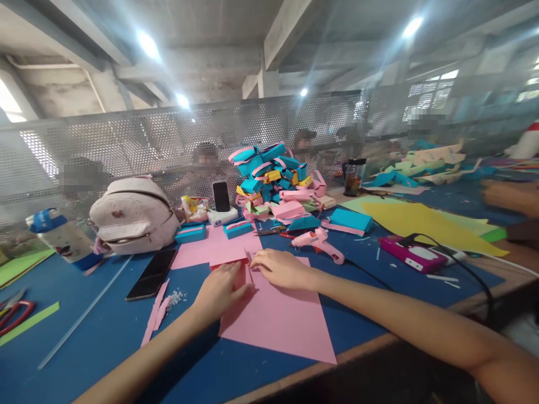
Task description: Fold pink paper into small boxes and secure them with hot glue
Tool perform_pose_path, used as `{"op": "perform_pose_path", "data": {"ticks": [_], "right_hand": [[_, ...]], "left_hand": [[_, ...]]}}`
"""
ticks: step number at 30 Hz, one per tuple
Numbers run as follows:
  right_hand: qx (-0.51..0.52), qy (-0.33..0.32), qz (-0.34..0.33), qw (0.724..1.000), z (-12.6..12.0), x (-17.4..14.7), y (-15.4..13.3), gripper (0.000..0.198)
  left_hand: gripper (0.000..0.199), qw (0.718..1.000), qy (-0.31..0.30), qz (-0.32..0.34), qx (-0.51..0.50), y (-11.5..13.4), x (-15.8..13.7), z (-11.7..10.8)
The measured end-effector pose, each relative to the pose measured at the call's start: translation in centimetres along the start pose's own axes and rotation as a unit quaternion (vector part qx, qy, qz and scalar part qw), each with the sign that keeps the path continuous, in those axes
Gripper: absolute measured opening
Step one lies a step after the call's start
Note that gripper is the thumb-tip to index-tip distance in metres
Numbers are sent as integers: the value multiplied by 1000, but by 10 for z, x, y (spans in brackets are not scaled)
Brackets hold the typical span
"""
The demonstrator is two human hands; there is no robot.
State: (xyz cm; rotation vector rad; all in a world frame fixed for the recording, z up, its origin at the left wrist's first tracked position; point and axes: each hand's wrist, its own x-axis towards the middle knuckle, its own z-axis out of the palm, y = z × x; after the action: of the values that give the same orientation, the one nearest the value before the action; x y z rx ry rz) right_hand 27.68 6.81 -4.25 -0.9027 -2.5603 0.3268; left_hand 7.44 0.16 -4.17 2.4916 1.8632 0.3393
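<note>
My left hand (222, 290) lies over a folded piece of pink paper (229, 262), fingers stretched along it and thumb apart, pointing right. Close beside it, my right hand (281, 268) has its fingers bent down and closed at the right edge of that folded piece; the fingertips are partly hidden. Under both hands is a large flat pink sheet (286, 331), reaching toward the table's front edge. A second pink sheet (193, 249) lies farther back, with two small blue paper boxes (238, 228) by its far edge.
A pink glue gun (318, 242) and scissors (272, 230) lie beyond my right hand. Behind is a heap of paper boxes (278, 179). Leftward are a black phone (151, 275), white backpack (135, 219) and bottle (63, 238). A magenta device (412, 254) and another person's arm (511, 199) are rightward.
</note>
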Motion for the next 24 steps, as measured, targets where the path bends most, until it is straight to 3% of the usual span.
{"op": "perform_pose_path", "data": {"ticks": [6,10,14,17,20,24], "right_hand": [[31,35,11,999,12,3,9,42],[59,58,10,997,21,3,16,57],[97,54,2,994,27,3,21,67],[129,49,0,990,28,2,19,68],[174,55,1,983,27,0,15,71],[261,111,6,959,27,2,13,73]], "left_hand": [[39,995,8,19,98,5,24,-3],[31,993,-24,37,108,7,38,-1],[41,992,-54,47,101,4,36,2],[59,994,-63,42,83,-1,30,-1],[74,999,-32,33,24,-7,26,-4],[67,997,58,16,-55,-14,28,-3]]}}
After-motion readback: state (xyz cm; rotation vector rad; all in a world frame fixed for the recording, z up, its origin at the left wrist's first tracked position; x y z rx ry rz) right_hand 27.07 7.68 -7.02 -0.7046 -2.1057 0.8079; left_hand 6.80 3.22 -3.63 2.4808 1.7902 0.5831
